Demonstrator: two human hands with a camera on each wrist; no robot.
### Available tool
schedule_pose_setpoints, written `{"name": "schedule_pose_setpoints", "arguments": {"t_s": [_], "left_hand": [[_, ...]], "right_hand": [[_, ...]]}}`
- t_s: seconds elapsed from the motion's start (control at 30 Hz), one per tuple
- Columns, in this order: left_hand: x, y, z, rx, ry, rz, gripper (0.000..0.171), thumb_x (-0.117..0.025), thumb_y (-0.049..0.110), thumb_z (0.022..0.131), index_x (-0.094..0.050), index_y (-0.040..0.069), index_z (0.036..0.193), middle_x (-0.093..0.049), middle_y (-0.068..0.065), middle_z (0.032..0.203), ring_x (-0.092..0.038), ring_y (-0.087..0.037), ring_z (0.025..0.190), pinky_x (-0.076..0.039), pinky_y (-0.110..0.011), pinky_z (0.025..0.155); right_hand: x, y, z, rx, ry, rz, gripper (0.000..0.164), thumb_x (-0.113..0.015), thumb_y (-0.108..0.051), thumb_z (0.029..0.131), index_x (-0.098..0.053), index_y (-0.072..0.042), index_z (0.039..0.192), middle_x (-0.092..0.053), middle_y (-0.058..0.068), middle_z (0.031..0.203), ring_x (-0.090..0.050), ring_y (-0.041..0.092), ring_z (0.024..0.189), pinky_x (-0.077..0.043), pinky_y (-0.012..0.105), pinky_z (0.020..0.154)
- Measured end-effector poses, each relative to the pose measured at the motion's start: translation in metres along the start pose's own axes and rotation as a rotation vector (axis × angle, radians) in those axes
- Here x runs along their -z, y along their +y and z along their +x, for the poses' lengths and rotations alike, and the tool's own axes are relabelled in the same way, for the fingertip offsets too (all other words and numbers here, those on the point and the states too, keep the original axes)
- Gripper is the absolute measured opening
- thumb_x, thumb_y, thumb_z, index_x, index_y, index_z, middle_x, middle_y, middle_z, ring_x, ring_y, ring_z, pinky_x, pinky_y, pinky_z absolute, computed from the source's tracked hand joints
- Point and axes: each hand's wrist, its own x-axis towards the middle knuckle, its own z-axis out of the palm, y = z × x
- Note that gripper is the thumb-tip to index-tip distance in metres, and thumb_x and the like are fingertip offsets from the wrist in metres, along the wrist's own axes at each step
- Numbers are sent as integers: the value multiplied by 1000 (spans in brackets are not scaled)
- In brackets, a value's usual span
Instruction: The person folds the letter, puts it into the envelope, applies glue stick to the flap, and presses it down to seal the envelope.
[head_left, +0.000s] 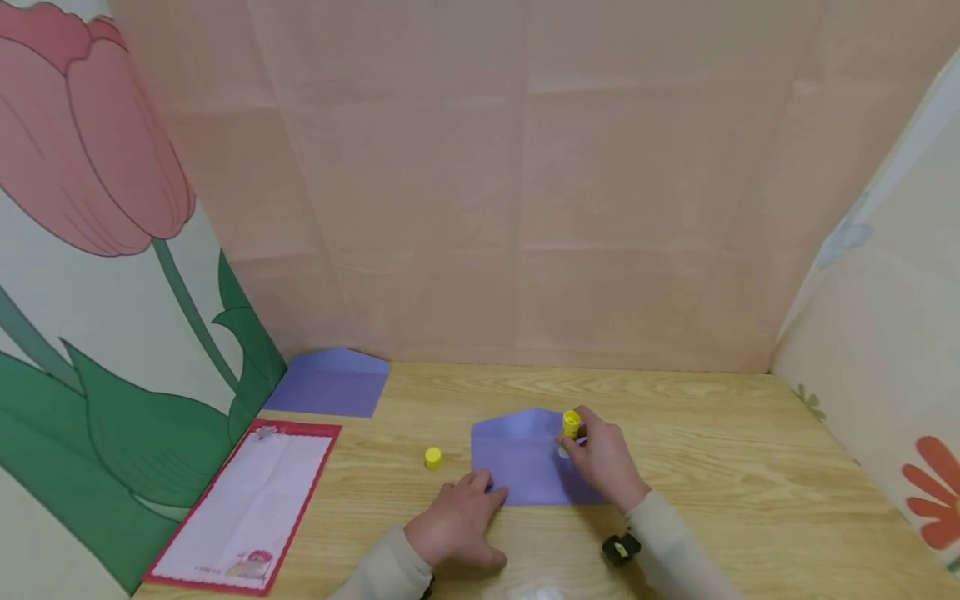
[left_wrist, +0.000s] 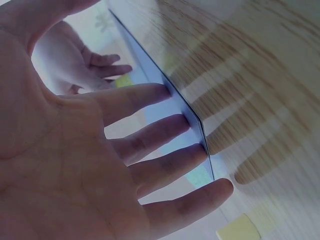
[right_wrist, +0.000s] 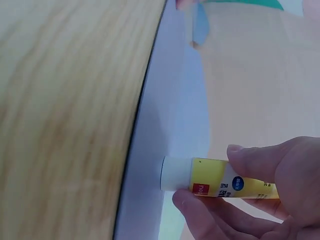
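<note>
right of centre, low in the head view, the right hand pinches a yellow glue stick, its white end against a purple envelope; the left hand, fingers spread, touches the envelope's lower left corner. a yellow cap lies to the envelope's left.

Matt paper envelope, plastic glue stick.

The head view is softly lit but rather dim. In the left wrist view, blurred finger shadows fall on the table beyond the left hand; behind it, the right hand is hazy. The right wrist view looks pale above this hand.
</note>
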Motion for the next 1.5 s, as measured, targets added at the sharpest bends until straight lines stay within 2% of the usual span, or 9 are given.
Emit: {"name": "schedule_pose_setpoints", "arguments": {"t_s": [0.2,0.4,0.53,0.73,0.87,1.03,1.3,1.5], "left_hand": [[0,0,-1,11,-10,-14,87,-81,51,68,-55,18,144,-52,-1,121,-48,-16,116,-47,-41,91],[1,2,-1,7,-2,-15,87,-80,51,68,-56,17,143,-52,-4,125,-48,-19,122,-47,-42,93],[2,1,-1,6,12,-9,86,-80,51,68,-56,16,143,-53,-5,128,-47,-20,125,-47,-41,94],[2,0,-1,2,3,-2,85,-80,51,69,-56,17,143,-53,-3,124,-48,-18,121,-47,-39,92],[1,-1,-1,0,0,-5,85,-80,52,69,-56,18,143,-53,-3,125,-48,-17,121,-47,-39,91],[1,-1,-1,-4,-3,-9,86,-80,51,70,-55,18,144,-52,-4,131,-47,-20,126,-47,-43,95],[-1,-2,0,-7,0,-2,86,-80,51,70,-53,18,146,-51,-2,126,-46,-17,123,-46,-41,93],[-1,-2,0,-5,4,-5,87,-80,51,69,-54,18,145,-50,0,122,-46,-16,120,-47,-39,91]], "right_hand": [[-3,2,-3,4,-20,0,25,-81,-8,82,-61,-5,96,-71,9,77,-69,21,69,-57,35,62],[-13,-14,-6,29,-50,20,25,-81,-10,82,-63,-5,99,-71,6,77,-68,17,69,-56,31,62],[-19,-25,-5,28,-91,40,22,-81,-12,84,-64,-9,97,-71,3,81,-68,14,73,-56,29,64],[-24,-29,-2,40,-112,78,19,-80,-11,85,-63,-11,94,-69,1,79,-67,13,73,-56,29,65],[-19,-24,-2,33,-102,82,23,-80,-8,84,-64,-6,100,-69,3,78,-66,14,71,-55,28,63],[-3,-11,-2,12,-68,42,27,-81,-7,83,-63,-3,103,-70,6,79,-68,17,71,-56,31,64],[18,13,-2,-42,-50,-23,30,-78,-8,85,-62,1,108,-71,12,82,-70,24,74,-57,36,64],[19,16,-4,-42,-55,-27,28,-78,-8,85,-62,1,106,-71,13,82,-69,24,73,-56,34,62]]}}
